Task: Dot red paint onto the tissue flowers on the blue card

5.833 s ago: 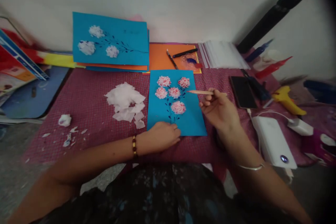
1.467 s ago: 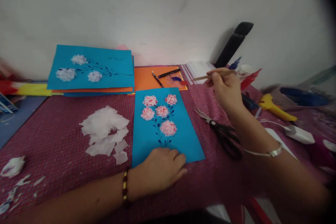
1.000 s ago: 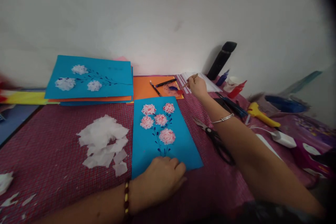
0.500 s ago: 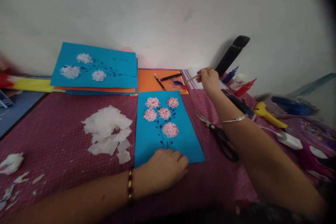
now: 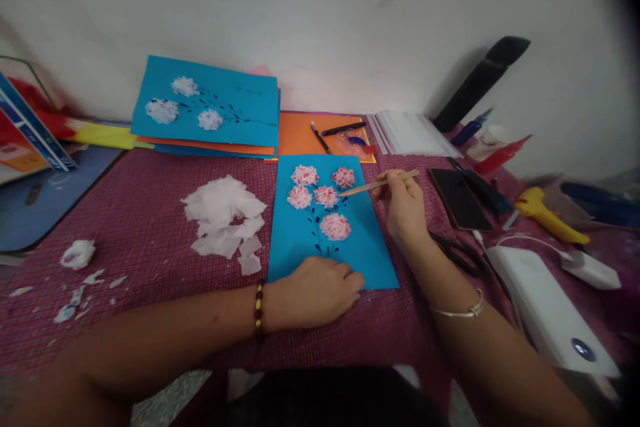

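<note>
Pinching stick [image 5: 365, 187], right hand [image 5: 404, 208] is back from paint [image 5: 356, 141] to centre-frame flowers [image 5: 326, 197], apparently resuming work; left hand [image 5: 315, 292] on card [image 5: 295, 240], grip unclear.

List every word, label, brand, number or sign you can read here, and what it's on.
None can be read with certainty.
Upper blue card: faint marks near its top right, too faint to read.
Blue-and-white box, far left: letters at its lower end, too blurred.
White power bank: lit marks on its round display, too small.
Blue card under the left hand: no writing visible.
</note>
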`<state>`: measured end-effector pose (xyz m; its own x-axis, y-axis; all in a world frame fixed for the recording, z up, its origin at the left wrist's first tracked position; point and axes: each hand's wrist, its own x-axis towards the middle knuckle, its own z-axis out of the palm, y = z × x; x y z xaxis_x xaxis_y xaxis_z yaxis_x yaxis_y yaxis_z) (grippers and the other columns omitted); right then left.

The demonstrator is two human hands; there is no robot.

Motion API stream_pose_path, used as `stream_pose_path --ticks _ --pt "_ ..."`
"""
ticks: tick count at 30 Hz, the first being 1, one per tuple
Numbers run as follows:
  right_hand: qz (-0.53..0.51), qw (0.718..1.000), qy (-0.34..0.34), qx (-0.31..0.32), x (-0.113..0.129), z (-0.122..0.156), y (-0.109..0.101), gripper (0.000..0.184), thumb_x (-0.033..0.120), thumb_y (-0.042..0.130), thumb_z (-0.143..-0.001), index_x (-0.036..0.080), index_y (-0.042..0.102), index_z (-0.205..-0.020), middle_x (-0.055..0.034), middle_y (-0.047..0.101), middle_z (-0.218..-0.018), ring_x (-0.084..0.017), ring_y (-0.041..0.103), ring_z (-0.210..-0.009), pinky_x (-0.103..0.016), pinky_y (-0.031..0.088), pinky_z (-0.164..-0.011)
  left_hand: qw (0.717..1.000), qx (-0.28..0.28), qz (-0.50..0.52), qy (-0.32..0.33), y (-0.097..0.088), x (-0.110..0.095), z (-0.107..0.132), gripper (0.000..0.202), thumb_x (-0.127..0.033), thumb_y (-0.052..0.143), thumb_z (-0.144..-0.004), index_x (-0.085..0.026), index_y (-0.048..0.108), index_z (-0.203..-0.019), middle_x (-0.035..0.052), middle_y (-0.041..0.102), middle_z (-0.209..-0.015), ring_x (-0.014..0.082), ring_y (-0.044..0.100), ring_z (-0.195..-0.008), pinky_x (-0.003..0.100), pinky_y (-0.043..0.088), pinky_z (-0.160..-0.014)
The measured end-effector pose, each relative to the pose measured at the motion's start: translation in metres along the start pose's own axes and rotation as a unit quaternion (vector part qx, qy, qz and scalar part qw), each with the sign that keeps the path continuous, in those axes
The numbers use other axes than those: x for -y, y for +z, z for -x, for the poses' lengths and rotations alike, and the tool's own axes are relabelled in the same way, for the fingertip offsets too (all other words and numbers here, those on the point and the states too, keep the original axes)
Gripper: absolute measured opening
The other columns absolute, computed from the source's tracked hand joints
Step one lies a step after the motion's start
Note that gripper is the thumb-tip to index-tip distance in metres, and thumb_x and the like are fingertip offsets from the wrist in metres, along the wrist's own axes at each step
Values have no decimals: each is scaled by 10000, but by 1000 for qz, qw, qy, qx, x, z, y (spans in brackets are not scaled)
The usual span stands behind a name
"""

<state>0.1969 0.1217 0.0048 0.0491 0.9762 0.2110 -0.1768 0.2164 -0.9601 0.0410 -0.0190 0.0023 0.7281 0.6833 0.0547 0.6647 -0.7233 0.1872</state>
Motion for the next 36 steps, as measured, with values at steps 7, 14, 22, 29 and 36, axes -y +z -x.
stream_pose_path --ticks 7,14,22,29,36 --pt "115 989 -90 22 1 2 0 234 380 484 -897 188 563 -788 37 565 -569 -105 548 -534 -260 442 -562 1000 0 -4 -7 0 0 -1 142 -321 458 -940 -191 503 -974 3 639 -840 169 606 -697 292 413 -559" --pt "142 985 -91 30 -7 -1 -1 241 383 466 -906 186 564 -806 31 570 -581 -113 558 -543 -272 447 -569 1000 -2 -3 5 2 1 -1 140 -294 413 -953 -193 509 -944 2 631 -830 171 599 -687 301 409 -551" --pt "127 986 -106 22 0 1 -1 228 375 466 -914 197 566 -812 33 578 -577 -112 556 -534 -271 450 -571 1000 -9 -4 8 2 1 -1 144 -292 416 -952 -190 517 -942 10 626 -817 170 596 -681 307 408 -545" --pt "141 981 -126 35 9 12 6 226 360 467 -922 192 577 -819 30 568 -599 -107 565 -562 -267 453 -587 1000 -12 1 7 3 1 0 120 -284 428 -950 -197 510 -937 2 626 -821 162 595 -679 299 414 -551" --pt "224 959 -161 71 13 24 11 236 361 441 -937 187 585 -868 11 603 -638 -120 590 -596 -283 460 -601 999 -35 7 8 6 1 0 83 -239 464 -922 -182 524 -924 18 625 -788 156 587 -641 296 403 -518"
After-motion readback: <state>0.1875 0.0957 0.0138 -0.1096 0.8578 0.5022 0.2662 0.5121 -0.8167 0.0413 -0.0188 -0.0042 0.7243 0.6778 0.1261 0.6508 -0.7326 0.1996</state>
